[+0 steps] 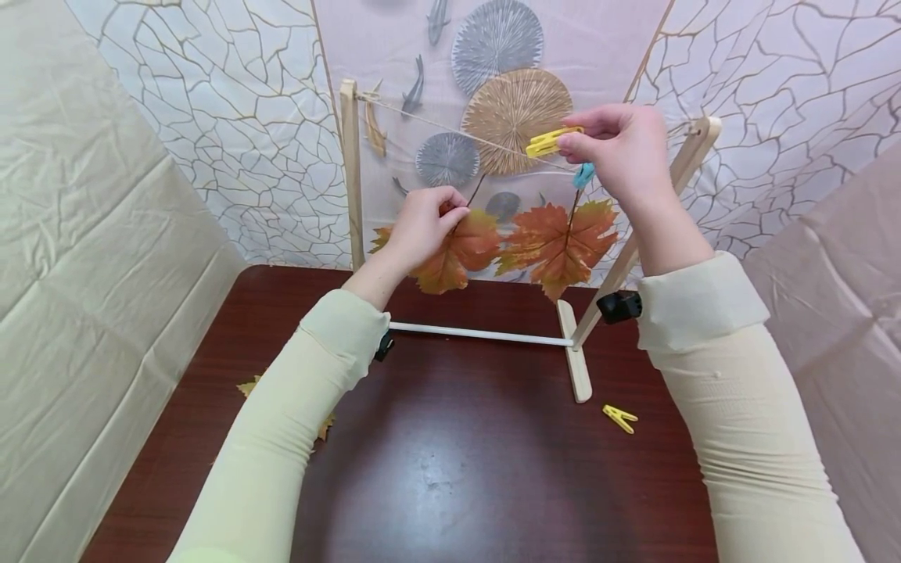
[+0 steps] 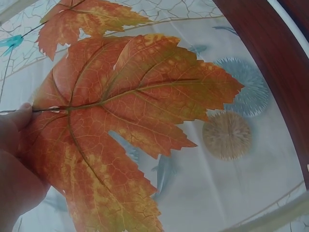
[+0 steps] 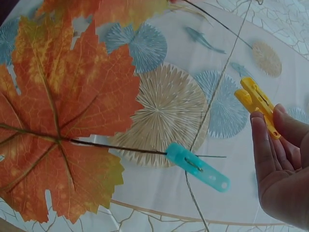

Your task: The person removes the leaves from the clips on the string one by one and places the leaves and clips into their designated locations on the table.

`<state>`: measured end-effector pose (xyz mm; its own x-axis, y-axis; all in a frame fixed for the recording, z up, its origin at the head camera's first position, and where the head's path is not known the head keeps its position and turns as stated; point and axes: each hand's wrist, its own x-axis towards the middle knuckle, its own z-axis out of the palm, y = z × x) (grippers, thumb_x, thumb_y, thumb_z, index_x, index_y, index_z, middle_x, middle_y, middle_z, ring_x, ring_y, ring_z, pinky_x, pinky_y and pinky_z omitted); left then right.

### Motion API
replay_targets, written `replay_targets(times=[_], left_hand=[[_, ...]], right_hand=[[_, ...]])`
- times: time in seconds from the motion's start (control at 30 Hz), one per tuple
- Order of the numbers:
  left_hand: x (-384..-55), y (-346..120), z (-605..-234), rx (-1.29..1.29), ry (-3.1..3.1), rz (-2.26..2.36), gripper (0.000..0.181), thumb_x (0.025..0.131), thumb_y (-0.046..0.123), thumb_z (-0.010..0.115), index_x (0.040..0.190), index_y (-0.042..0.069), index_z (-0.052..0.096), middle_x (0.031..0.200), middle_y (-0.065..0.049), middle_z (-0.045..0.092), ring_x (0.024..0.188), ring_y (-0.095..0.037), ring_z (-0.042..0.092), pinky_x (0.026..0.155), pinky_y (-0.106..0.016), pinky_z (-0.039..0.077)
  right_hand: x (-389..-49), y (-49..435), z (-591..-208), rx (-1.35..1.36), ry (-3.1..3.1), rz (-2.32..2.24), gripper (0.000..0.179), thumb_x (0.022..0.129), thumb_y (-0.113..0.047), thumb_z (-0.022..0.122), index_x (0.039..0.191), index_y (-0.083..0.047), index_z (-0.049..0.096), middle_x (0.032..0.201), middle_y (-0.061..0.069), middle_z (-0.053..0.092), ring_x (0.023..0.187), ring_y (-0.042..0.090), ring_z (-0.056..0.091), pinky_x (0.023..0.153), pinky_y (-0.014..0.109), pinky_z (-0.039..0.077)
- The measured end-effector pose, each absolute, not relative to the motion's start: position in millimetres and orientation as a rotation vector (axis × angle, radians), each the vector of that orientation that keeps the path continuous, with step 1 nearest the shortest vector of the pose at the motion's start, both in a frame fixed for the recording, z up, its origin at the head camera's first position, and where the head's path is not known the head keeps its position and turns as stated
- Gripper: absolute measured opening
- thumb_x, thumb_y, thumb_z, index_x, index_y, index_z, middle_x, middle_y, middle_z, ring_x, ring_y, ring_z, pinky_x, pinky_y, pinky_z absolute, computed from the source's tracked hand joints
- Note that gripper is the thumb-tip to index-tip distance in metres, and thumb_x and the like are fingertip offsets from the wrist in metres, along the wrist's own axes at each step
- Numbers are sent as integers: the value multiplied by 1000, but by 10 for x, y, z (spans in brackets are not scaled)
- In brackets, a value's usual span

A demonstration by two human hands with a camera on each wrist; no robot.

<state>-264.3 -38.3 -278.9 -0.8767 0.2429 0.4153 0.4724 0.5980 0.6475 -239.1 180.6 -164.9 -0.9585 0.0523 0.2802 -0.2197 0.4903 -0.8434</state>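
Observation:
My left hand (image 1: 425,225) pinches the stem of an orange maple leaf (image 2: 120,96) just below the string, and the leaf hangs down past the fingers. Higher up and to the right, my right hand (image 1: 626,152) holds a yellow clothespin (image 3: 257,104) between thumb and fingertips, close to the string (image 1: 436,123). A second orange leaf (image 1: 563,244) hangs beside the first, its stem clipped to the string by a turquoise clothespin (image 3: 198,166). In the left wrist view, the thumb presses the stem at the base of the leaf.
The string runs between two wooden posts (image 1: 352,172), joined low down by a white rod (image 1: 479,334). Another yellow clothespin (image 1: 620,418) lies on the dark table (image 1: 436,469), right of the wooden foot (image 1: 579,367). Yellowish leaves (image 1: 325,427) lie partly hidden under the left sleeve. Patterned cloth hangs behind.

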Motion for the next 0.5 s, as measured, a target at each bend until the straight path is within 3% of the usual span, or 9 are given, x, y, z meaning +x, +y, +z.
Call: replay_targets(times=[0.5], left_hand=[[-2545, -730, -2886, -604, -2596, -1105, 11, 89, 14, 63, 88, 4, 67, 84, -9, 67, 73, -18, 54, 70, -27, 42]], right_hand=[[-2230, 2059, -1650, 122, -2343, 1691, 37, 77, -12, 76, 112, -7, 67, 80, -11, 65, 70, 0, 64, 67, 9, 50]])
